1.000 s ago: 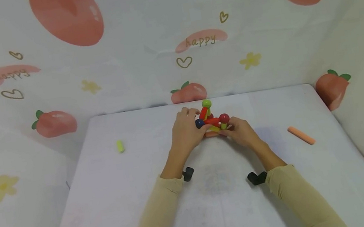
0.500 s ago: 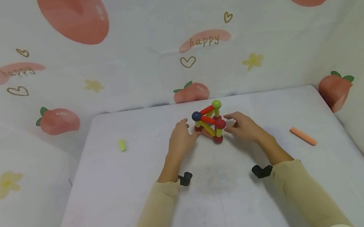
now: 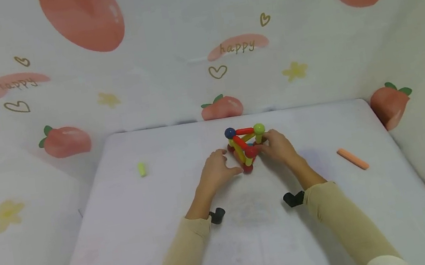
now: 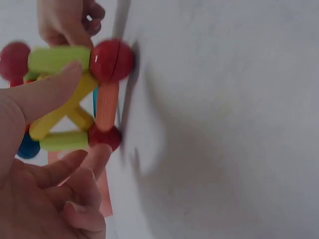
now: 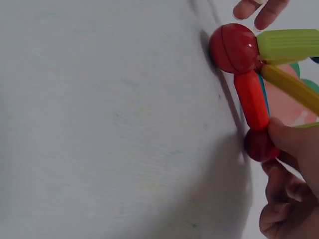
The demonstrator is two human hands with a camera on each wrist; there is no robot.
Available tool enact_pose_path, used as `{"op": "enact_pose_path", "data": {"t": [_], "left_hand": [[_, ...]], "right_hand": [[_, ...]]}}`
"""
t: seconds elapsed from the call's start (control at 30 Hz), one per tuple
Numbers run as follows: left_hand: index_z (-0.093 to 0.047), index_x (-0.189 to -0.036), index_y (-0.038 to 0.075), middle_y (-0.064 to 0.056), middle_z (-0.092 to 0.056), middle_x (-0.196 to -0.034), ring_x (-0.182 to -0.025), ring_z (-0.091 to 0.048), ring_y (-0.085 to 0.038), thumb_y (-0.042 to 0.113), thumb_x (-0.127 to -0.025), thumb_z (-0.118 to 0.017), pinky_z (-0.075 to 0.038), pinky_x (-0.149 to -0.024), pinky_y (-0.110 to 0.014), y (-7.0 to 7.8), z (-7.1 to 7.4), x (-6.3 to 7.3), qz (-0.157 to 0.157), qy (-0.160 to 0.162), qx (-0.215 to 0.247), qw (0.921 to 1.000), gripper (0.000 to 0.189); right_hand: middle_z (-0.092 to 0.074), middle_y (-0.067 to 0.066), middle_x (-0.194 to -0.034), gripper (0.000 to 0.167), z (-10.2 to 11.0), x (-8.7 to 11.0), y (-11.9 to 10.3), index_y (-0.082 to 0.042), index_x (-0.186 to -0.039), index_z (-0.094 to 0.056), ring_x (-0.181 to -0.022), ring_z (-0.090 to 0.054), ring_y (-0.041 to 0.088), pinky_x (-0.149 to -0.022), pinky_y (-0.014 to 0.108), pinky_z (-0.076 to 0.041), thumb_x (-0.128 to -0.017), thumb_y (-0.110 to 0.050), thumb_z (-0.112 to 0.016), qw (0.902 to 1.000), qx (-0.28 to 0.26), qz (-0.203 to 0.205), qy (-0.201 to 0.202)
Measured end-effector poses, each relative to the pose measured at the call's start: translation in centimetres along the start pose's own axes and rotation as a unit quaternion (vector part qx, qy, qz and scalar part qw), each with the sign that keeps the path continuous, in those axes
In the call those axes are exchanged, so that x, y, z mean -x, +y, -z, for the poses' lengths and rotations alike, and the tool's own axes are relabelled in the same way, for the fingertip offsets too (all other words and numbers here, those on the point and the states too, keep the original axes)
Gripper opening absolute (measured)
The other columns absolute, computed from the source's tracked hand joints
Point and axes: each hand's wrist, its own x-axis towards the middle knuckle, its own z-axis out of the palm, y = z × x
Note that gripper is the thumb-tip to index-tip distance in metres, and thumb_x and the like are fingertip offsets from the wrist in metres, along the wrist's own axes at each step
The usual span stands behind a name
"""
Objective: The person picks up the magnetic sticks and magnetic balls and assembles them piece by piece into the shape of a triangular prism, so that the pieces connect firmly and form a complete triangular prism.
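A prism-shaped frame of rod-and-ball toy pieces (image 3: 242, 142) stands on the table between both hands. Blue (image 3: 230, 133), green (image 3: 259, 128) and red balls (image 3: 250, 151) top its corners, joined by red rods. Red balls (image 4: 112, 60) form its lower corners, with yellow-green uprights and crossed yellow diagonals between. My right hand (image 3: 280, 147) pinches the rear right lower corner; its thumb (image 5: 289, 137) lies against a dark red ball (image 5: 261, 145). My left hand (image 3: 214, 169) curves loosely around the left side, thumb and fingers spread apart, thumb tip close to the front lower ball.
A short yellow-green rod (image 3: 142, 169) lies on the white table (image 3: 254, 245) at left. An orange rod (image 3: 352, 158) lies at right. A printed cloth wall (image 3: 161, 67) rises behind the table's back edge.
The frame has turned clockwise seen from above: its green ball swung right and nearer, its red top ball nearer. My left hand let go and shifted nearer; my right hand now grips a different corner.
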Motion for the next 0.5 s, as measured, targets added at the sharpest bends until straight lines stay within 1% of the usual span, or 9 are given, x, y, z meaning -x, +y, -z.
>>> {"op": "enact_pose_path", "data": {"t": [0.07, 0.13, 0.17, 0.23, 0.3, 0.4, 0.5], "left_hand": [[-0.056, -0.135, 0.010, -0.006, -0.068, -0.115, -0.104, -0.063, -0.022, 0.043, -0.081, -0.085, -0.057, -0.087, -0.038, 0.0, -0.3, 0.3, -0.005, 0.007, 0.007, 0.9999, 0.070], [-0.060, -0.128, 0.010, -0.003, -0.068, -0.104, -0.094, -0.061, -0.019, 0.044, -0.082, -0.084, -0.055, -0.076, -0.033, 0.1, -0.8, 0.5, -0.023, 0.014, 0.006, 0.9996, 0.062], [-0.062, -0.125, 0.010, -0.002, -0.067, -0.099, -0.090, -0.060, -0.018, 0.044, -0.082, -0.084, -0.053, -0.073, -0.031, 0.1, -1.0, 0.5, -0.034, 0.021, 0.003, 0.9992, 0.059], [-0.064, -0.120, 0.010, 0.000, -0.067, -0.094, -0.085, -0.059, -0.017, 0.042, -0.084, -0.083, -0.050, -0.068, -0.028, 0.1, -1.5, 0.5, -0.052, 0.035, -0.005, 0.9980, 0.052], [-0.066, -0.117, 0.011, 0.002, -0.068, -0.092, -0.082, -0.059, -0.016, 0.038, -0.085, -0.082, -0.049, -0.066, -0.027, 0.1, -1.7, 0.4, -0.059, 0.048, -0.009, 0.9971, 0.045], [-0.069, -0.115, 0.011, 0.002, -0.071, -0.093, -0.083, -0.061, -0.015, 0.033, -0.088, -0.080, -0.052, -0.071, -0.029, -0.1, -1.7, 0.1, -0.054, 0.065, -0.012, 0.9964, 0.036], [-0.073, -0.113, 0.012, 0.002, -0.075, -0.095, -0.087, -0.065, -0.016, 0.030, -0.090, -0.077, -0.055, -0.077, -0.033, -0.3, -1.2, -0.3, -0.046, 0.076, -0.014, 0.9959, 0.029]], "right_hand": [[-0.065, 0.016, -0.107, 0.030, -0.1, 0.3, -0.3, -0.003, -0.108, -0.072, -0.096, -0.059, 0.030, -0.081, 0.042, -0.050, -0.093, -0.030, -0.074, 0.9996, 0.007, -0.026, 0.011], [-0.065, 0.014, -0.106, 0.034, -0.4, 0.7, -0.4, -0.005, -0.109, -0.071, -0.095, -0.059, 0.029, -0.079, 0.041, -0.051, -0.093, -0.034, -0.073, 0.9985, 0.008, -0.051, 0.016], [-0.065, 0.014, -0.107, 0.034, -0.5, 0.9, -0.4, -0.005, -0.109, -0.071, -0.096, -0.060, 0.028, -0.080, 0.041, -0.051, -0.093, -0.036, -0.073, 0.9980, 0.007, -0.061, 0.018], [-0.066, 0.013, -0.108, 0.035, -0.7, 1.2, -0.3, -0.006, -0.109, -0.070, -0.098, -0.062, 0.029, -0.081, 0.042, -0.053, -0.093, -0.038, -0.073, 0.9979, 0.006, -0.062, 0.017], [-0.067, 0.014, -0.113, 0.037, -0.6, 1.8, -0.1, -0.007, -0.113, -0.069, -0.101, -0.064, 0.030, -0.085, 0.045, -0.054, -0.094, -0.038, -0.072, 0.9987, 0.006, -0.049, 0.012], [-0.064, 0.016, -0.121, 0.045, 0.2, 2.9, 0.5, -0.006, -0.126, -0.064, -0.110, -0.062, 0.033, -0.093, 0.049, -0.053, -0.096, -0.039, -0.070, 0.9994, 0.024, -0.024, 0.010], [-0.059, 0.020, -0.132, 0.056, 1.7, 4.2, 1.6, -0.004, -0.140, -0.055, -0.121, -0.055, 0.039, -0.103, 0.056, -0.047, -0.098, -0.040, -0.066, 0.9974, 0.069, -0.008, 0.020]]}}
